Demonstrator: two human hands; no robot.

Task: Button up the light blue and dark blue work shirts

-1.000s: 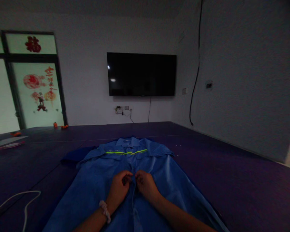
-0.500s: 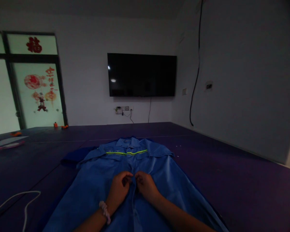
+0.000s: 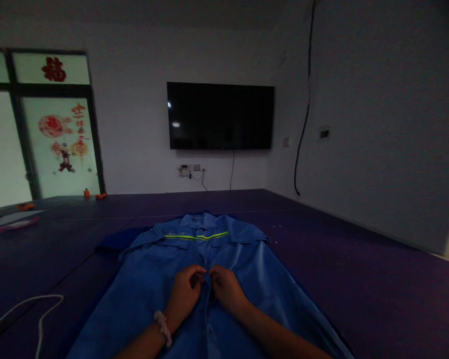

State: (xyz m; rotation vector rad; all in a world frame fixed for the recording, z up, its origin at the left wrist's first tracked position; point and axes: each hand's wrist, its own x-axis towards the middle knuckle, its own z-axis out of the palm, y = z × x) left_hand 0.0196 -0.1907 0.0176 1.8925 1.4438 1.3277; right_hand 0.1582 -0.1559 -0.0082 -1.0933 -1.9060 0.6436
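Observation:
A blue short-sleeved work shirt lies spread front side up, its collar pointing away from me and yellow-green stripes across the chest. My left hand, with a pale scrunchie at the wrist, pinches the edge of the shirt's front opening at the middle. Close against it, my right hand has its fingers curled and closed on the same front edge. The two sets of fingertips nearly meet. Any button between them is hidden by the fingers.
The shirt rests on a wide dark purple surface. A white cable curls at the lower left. Darker blue cloth lies by the left sleeve. Small orange items stand near the glass door. A black cord hangs along the right wall.

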